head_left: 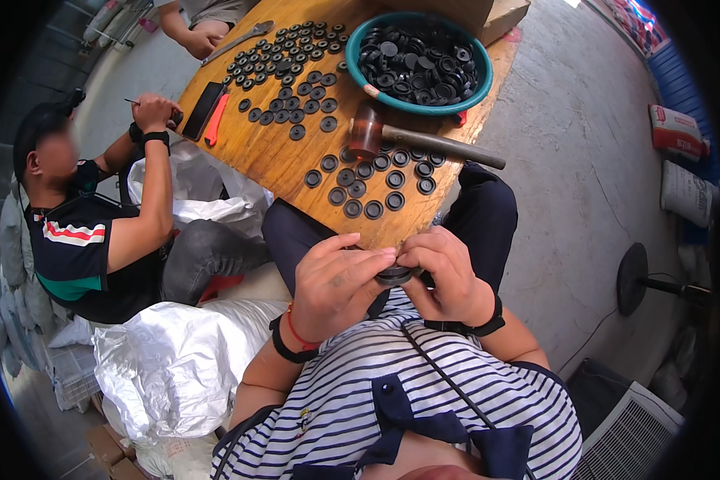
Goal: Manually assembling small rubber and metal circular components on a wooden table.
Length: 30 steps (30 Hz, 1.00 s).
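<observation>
Just in front of my chest, at the table's near edge, I hold a round black disc [394, 277] with both hands. My left hand [336, 280] is closed, its fingertips on the disc's left side. My right hand [448, 272] pinches it from the right, and the fingers cover part of it. Beyond my hands, several black ringed discs [394, 200] lie flat on the wooden table [272, 164]. Among them rests a mallet [368, 132] with a brown head, its handle pointing right.
A teal basin [356, 60] full of black discs stands at the back right, beside a cardboard box [504, 18]. More discs [284, 68], a wrench [240, 40], a black block [203, 110] and a red-handled tool [216, 120] lie farther left. Co-workers sit left and far left.
</observation>
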Available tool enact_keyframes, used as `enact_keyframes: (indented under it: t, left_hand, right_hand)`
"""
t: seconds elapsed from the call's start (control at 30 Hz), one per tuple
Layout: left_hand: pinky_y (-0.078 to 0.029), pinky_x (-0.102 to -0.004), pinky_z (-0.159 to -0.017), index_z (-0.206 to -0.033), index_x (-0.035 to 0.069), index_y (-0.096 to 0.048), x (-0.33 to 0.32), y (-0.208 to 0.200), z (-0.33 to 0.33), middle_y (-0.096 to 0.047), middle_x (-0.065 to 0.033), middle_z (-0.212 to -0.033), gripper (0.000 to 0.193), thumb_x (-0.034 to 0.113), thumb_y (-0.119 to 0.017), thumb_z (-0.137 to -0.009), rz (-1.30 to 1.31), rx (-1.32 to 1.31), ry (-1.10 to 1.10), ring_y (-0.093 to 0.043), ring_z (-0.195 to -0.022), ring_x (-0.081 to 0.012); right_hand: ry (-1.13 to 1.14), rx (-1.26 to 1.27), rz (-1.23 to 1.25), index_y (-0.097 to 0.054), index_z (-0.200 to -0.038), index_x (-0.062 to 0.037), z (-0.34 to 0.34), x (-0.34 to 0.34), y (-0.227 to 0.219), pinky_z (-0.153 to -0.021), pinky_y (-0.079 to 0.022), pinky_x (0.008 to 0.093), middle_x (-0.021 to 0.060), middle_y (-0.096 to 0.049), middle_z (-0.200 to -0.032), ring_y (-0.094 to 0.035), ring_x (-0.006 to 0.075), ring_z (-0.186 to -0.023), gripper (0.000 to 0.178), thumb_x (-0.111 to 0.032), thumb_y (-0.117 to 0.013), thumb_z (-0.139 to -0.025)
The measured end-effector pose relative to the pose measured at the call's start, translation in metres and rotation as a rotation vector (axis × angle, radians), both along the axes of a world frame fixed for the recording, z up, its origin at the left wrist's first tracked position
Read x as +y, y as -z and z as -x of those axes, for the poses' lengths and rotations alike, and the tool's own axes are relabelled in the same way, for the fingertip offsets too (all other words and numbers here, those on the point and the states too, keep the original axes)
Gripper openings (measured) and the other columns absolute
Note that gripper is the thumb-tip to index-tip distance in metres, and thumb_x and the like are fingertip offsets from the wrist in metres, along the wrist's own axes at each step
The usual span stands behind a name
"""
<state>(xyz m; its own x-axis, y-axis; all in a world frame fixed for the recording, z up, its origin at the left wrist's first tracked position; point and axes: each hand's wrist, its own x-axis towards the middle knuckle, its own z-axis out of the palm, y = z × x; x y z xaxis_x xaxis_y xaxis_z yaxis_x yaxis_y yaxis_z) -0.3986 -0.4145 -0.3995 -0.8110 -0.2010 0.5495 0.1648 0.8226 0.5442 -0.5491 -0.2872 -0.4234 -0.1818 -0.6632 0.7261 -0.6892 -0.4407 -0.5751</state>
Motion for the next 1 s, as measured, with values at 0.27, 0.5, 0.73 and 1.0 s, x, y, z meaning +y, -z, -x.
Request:
enact_keyframes:
  t: [0.27,0.5,0.73,1.0]
  left_hand:
    - [-0.047,-0.0403,-0.091,-0.108,0.006,-0.065,0.004,0.004,0.004,-0.071,-0.0048,-0.091,0.032,0.010,-0.075,-0.078,-0.045,-0.053,-0.053,-0.067,-0.079,-0.0196]
    - [-0.046,-0.0437,-0.095,-0.106,0.002,-0.066,0.013,0.018,0.013,-0.070,-0.0097,-0.095,0.029,0.012,-0.075,-0.081,-0.488,0.022,-0.143,-0.066,-0.089,-0.0252]
    - [-0.048,-0.0398,-0.094,-0.104,0.000,-0.066,0.000,0.007,0.006,-0.068,-0.0114,-0.098,0.027,0.008,-0.075,-0.080,-0.075,-0.105,-0.064,-0.065,-0.096,-0.0275]
    - [-0.049,-0.0400,-0.087,-0.103,0.000,-0.065,0.010,0.014,0.011,-0.067,-0.0129,-0.095,0.024,0.009,-0.073,-0.082,-0.277,0.001,-0.113,-0.063,-0.092,-0.0293]
  right_hand:
    - [0.025,-0.080,-0.074,-0.056,-0.103,0.0004,-0.002,0.003,0.014,-0.067,-0.046,0.0338,0.0141,-0.060,-0.094,-0.058,0.0279,-0.075,0.037,0.001,-0.071,-0.069]
    - [-0.050,-0.486,-0.068,-0.057,-0.109,0.0025,-0.005,-0.003,0.027,-0.082,-0.049,0.0336,0.0152,-0.062,-0.101,-0.062,0.0273,-0.090,0.035,-0.002,-0.072,-0.078]
    - [-0.090,-0.149,-0.102,-0.063,-0.105,0.0025,0.015,0.001,0.007,-0.073,-0.050,0.0329,0.0155,-0.064,-0.098,-0.063,0.0260,-0.086,0.030,-0.001,-0.072,-0.077]
    - [-0.114,-0.224,-0.188,-0.060,-0.106,0.0016,0.015,0.000,0.001,-0.063,-0.047,0.0301,0.0119,-0.059,-0.086,-0.060,0.0229,-0.074,0.032,-0.001,-0.072,-0.076]
